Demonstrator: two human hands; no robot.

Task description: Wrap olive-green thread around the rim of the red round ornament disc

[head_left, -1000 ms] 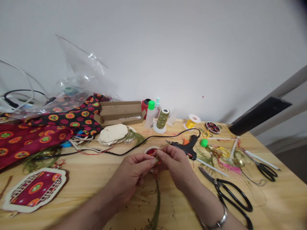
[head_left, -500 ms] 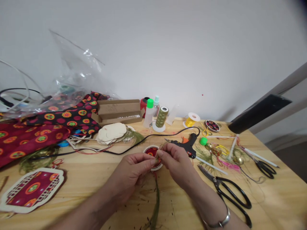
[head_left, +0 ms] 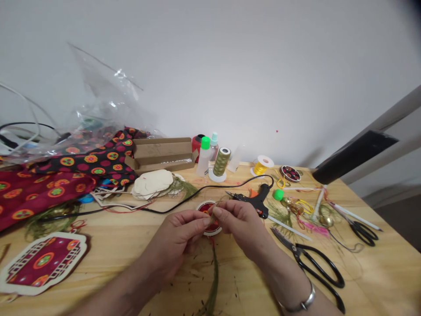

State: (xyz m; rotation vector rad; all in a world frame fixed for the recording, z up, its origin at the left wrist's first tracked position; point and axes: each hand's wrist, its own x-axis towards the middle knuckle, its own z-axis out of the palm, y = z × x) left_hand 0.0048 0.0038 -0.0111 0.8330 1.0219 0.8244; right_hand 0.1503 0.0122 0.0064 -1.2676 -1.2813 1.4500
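Above a round red ornament (head_left: 205, 206) with a pale rim, both hands meet fingertip to fingertip. My left hand (head_left: 182, 230) is closed in a pinch on thin olive-green thread (head_left: 212, 216). The same thread sits between the thumb and index finger of my right hand (head_left: 241, 221), which wears a silver bracelet at the wrist. My fingers cover part of the ornament. From its lower edge a green thread tassel (head_left: 214, 281) trails toward me over the wood, with small dark bits scattered around it. How the pinched thread is looped cannot be made out.
A black glue gun (head_left: 258, 201) lies just beyond my right hand, its cord running left. Large black scissors (head_left: 305, 259) rest at right. Behind stand an olive thread spool (head_left: 222, 162), a green-capped bottle (head_left: 204, 158) and a cardboard box (head_left: 162, 153). A maroon ornament (head_left: 44, 263) lies left.
Both hands stay pinched over the ornament. My fingertips have shifted very slightly left, and the whole view has moved a little.
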